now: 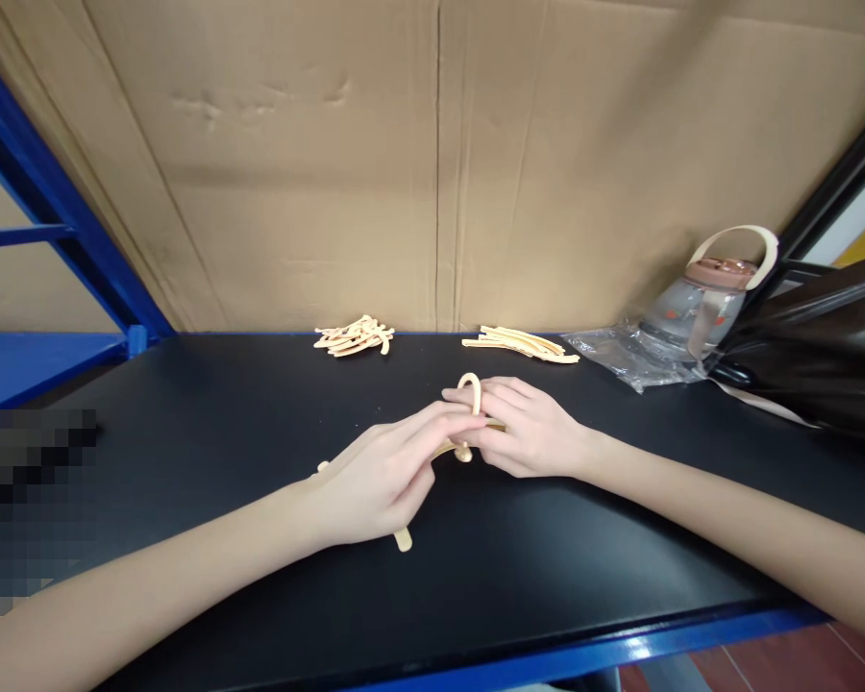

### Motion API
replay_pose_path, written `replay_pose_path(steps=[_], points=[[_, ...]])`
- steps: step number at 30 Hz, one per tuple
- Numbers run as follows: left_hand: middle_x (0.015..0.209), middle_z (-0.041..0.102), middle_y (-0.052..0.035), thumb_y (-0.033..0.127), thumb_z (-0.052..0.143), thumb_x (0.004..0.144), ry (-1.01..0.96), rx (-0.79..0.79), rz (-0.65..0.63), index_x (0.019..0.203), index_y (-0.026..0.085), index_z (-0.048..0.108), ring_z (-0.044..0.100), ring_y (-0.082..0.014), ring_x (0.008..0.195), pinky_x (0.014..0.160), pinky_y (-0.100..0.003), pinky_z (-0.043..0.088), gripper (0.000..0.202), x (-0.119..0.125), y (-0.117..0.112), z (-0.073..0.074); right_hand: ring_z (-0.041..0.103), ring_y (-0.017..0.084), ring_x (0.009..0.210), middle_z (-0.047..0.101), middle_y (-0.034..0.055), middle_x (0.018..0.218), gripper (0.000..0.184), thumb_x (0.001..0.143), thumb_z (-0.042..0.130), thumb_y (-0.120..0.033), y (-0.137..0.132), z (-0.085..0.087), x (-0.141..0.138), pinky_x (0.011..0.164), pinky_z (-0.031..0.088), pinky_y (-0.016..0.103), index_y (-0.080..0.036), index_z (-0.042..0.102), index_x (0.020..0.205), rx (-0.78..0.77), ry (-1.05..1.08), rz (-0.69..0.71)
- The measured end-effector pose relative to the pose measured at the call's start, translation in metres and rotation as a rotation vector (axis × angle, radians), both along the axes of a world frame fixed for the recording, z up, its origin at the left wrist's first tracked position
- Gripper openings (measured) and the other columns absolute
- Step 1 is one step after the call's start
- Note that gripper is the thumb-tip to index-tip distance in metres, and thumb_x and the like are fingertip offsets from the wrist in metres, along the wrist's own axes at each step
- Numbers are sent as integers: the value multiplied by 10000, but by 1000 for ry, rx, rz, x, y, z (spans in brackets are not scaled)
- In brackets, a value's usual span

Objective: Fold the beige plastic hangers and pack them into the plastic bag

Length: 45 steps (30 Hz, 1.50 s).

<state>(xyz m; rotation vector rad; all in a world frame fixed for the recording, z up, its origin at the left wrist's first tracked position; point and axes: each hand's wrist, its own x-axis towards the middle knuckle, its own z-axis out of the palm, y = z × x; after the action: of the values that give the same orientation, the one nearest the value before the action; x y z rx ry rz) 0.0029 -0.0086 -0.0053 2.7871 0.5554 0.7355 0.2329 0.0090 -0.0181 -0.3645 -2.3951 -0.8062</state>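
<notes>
Both my hands meet over the middle of the black table. My left hand (382,476) is closed, its fingertips pinching a thin cream-coloured bendy strip (470,382) that curls up in a hook between the hands. From the other side, my right hand (530,428) grips the same strips with bent fingers. A rounded strip end (462,453) hangs below the fingertips, and another flat strip end (403,540) sticks out under my left hand. A small cream tip (323,467) shows behind the left wrist. How the strips cross inside the fingers is hidden.
Against the cardboard wall (295,173) lie a tangled pile of cream strips (356,336) and a pile of straighter ones (519,343). At right stand a clear bottle (681,312) with a handle, crumpled plastic film (612,348) and a black bag (822,336). Blue frame posts (79,183) rise at left.
</notes>
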Motion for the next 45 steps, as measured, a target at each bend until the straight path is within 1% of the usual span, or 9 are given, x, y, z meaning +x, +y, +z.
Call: replay_pose_path(steps=[6,10,14,19,25,31,34,40,45], points=[[1307,514,-74,155,335,968,-15,-65,60,1353,286,361,608,-172,1054,857,-290,523,407,5,1,-3,584,241,1010,637,156,1117,139,889,493,-184,3,-1,1,861,495,397,-143,607,956,-18,-15,-51],[1157,576,-26,184,371,968,-142,-151,155,1379,309,293,622,-128,922,810,-260,532,436,4,1,-4,595,236,977,656,133,1057,219,898,480,-203,1,0,1,826,504,388,-145,590,1079,-35,7,-48],[1095,536,-22,269,402,971,-204,-111,296,1379,309,326,601,-122,812,710,-248,517,417,1,5,-3,603,216,1027,666,134,1098,263,914,468,-177,-1,1,0,851,504,367,-129,567,1152,22,-22,33],[1123,525,-25,268,350,992,-97,-146,217,1207,256,496,578,-121,843,772,-252,471,260,2,8,2,626,170,1034,687,101,1078,284,944,398,-128,-2,0,-1,833,515,313,-140,571,1168,93,-94,66],[869,537,5,315,341,990,-219,-274,270,923,210,515,550,-125,743,672,-236,449,214,5,9,3,589,189,1123,676,106,1103,272,947,425,-149,-3,-1,-1,821,518,299,-138,583,1167,65,-96,77],[734,521,32,367,359,978,-331,-385,362,893,211,483,523,-107,618,598,-235,460,216,5,11,3,627,163,882,670,61,871,261,905,404,-82,-3,1,0,710,518,276,-139,619,1043,-9,-38,54],[759,531,26,374,339,981,-392,-478,339,861,207,458,538,-104,629,573,-229,472,237,6,11,4,611,163,822,650,69,856,304,878,351,-72,-3,1,1,673,510,284,-129,613,1022,-19,-34,60],[792,551,23,374,354,981,-420,-500,303,879,204,458,550,-98,644,567,-221,480,224,6,12,4,598,160,770,670,57,844,180,873,498,-115,-2,-1,1,657,484,275,-130,579,1033,46,67,13],[775,542,31,380,387,972,-456,-517,310,878,201,456,537,-88,606,518,-202,468,214,5,13,3,582,148,723,668,53,861,251,890,491,-146,1,-3,1,634,455,279,-130,526,1138,-50,140,-27]])
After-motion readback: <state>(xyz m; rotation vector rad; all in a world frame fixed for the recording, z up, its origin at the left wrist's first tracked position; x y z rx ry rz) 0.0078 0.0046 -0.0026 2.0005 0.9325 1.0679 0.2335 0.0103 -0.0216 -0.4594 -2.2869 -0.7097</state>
